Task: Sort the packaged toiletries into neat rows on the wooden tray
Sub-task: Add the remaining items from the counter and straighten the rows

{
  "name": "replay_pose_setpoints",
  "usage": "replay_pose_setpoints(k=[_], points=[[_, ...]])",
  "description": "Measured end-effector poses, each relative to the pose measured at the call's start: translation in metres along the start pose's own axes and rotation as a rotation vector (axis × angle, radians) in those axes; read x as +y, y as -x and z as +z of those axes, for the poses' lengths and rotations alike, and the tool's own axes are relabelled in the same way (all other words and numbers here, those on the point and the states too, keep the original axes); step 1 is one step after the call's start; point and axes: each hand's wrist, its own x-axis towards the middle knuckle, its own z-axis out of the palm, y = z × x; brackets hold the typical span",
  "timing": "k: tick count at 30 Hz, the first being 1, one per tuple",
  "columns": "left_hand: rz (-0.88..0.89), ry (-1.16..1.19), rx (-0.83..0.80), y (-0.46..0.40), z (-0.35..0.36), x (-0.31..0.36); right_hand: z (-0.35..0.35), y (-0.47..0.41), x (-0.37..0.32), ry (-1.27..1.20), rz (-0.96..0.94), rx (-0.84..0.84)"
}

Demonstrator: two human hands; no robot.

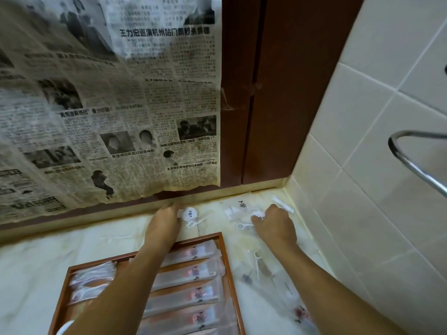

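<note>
Forearms cross the wooden tray (227, 262), where packaged toothbrush sleeves (193, 274) already lie in a row — loose packets (263, 272) wait on the marble counter (36, 262) beside it. Left hand (167, 220) touches a small round white packet (190, 213), grip hidden; right hand (273, 226) curls around another packet (260, 216), likely gathering strays.

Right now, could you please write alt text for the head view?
Two bare hands reach past a wooden tray of packaged toiletries in rows: the left hand beside a round white packet, the right hand on loose packets near the tiled corner.
</note>
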Motion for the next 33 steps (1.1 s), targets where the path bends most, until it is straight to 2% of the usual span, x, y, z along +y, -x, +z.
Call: replay_pose_setpoints(k=[6, 10, 16, 22, 27, 33], points=[[0.178, -0.202, -0.107, -0.008, -0.002, 0.009, 0.007, -0.003, -0.006, 0.090, 0.005, 0.006], [0.188, -0.230, -0.119, -0.011, -0.002, 0.007, 0.009, -0.005, -0.007, 0.140, -0.012, 0.021], [0.126, -0.116, -0.108, -0.011, -0.001, 0.001, 0.006, -0.007, -0.006, 0.126, -0.017, 0.003], [-0.049, 0.070, -0.043, 0.005, -0.003, -0.003, -0.003, 0.003, -0.003, 0.052, 0.000, 0.069], [-0.083, 0.231, 0.063, 0.032, -0.017, -0.008, -0.005, 0.029, -0.014, -0.140, -0.205, 0.093], [-0.062, 0.343, 0.180, 0.083, -0.040, -0.029, 0.007, 0.086, -0.041, -0.318, -0.401, -0.020]])
